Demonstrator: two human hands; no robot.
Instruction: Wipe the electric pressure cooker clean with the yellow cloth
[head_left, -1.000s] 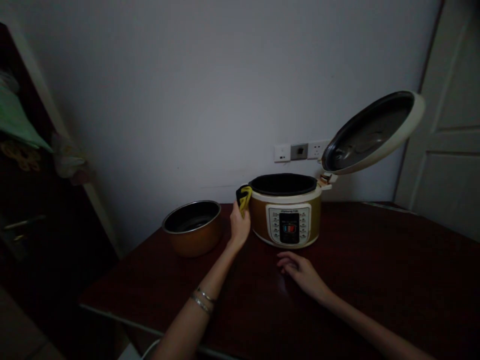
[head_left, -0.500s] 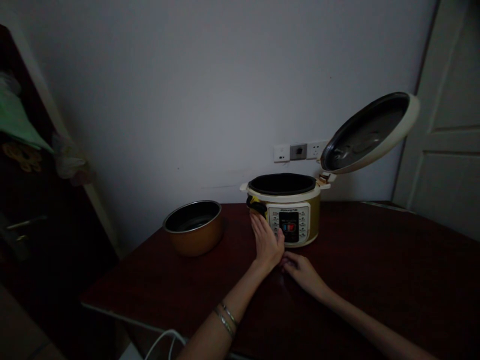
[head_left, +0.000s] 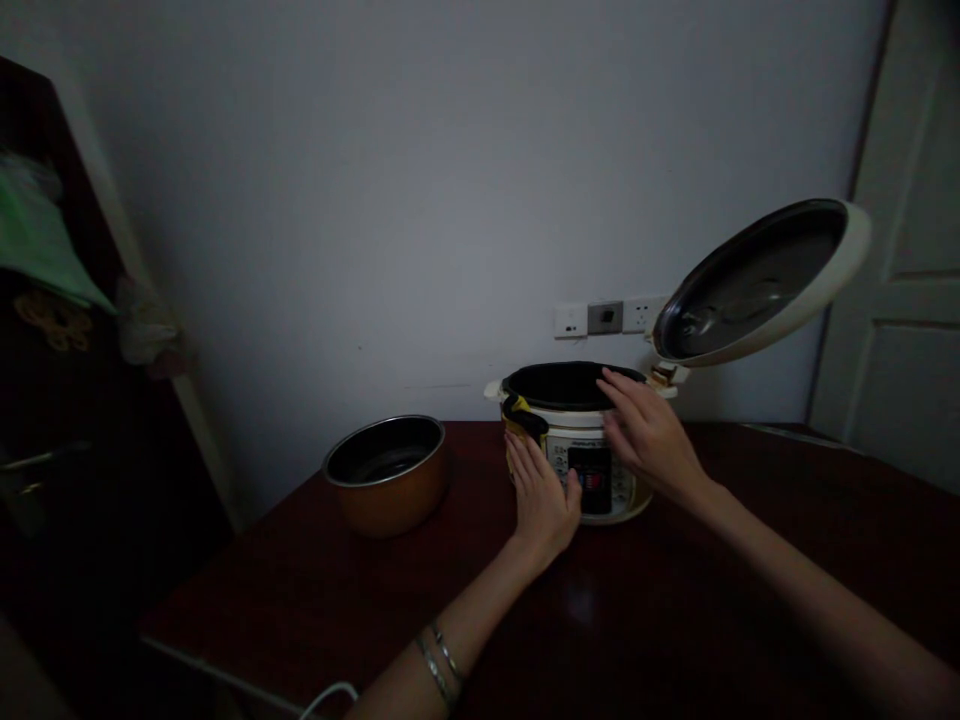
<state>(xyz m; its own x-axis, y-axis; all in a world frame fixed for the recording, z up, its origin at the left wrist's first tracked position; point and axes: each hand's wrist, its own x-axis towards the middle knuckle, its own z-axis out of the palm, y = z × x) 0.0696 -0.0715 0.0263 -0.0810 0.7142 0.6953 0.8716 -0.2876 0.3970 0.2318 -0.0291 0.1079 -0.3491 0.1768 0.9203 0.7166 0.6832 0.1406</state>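
Gold-and-cream electric cooker [head_left: 636, 500] here, sitting on our dark reddish-brown wooden table [head_left: 750, 590] with both our hands on it. Our left hand [head_left: 541, 500], two thin silver bangles [head_left: 439, 665] on the wrist, is open, fingers flat against the front left of the body and thumb right by the black control panel [head_left: 589, 482]. No grip that we can see. Our right hand [head_left: 649, 430] is open too, fingers spread over the cream rim [head_left: 577, 415] at the front, not clenched. Just above the left hand, a black-and-yellow cloth [head_left: 525, 418] hangs over the rim. Black inner lining [head_left: 562, 385] shows inside the cooker. Off to the left, near but not touching, sits a round copper-gold pot with a steel rim [head_left: 386, 478]. Behind the cooker, the round hinged lid [head_left: 754, 280] stands tilted open, steel underside showing, in front of a white wall socket plate [head_left: 637, 315].
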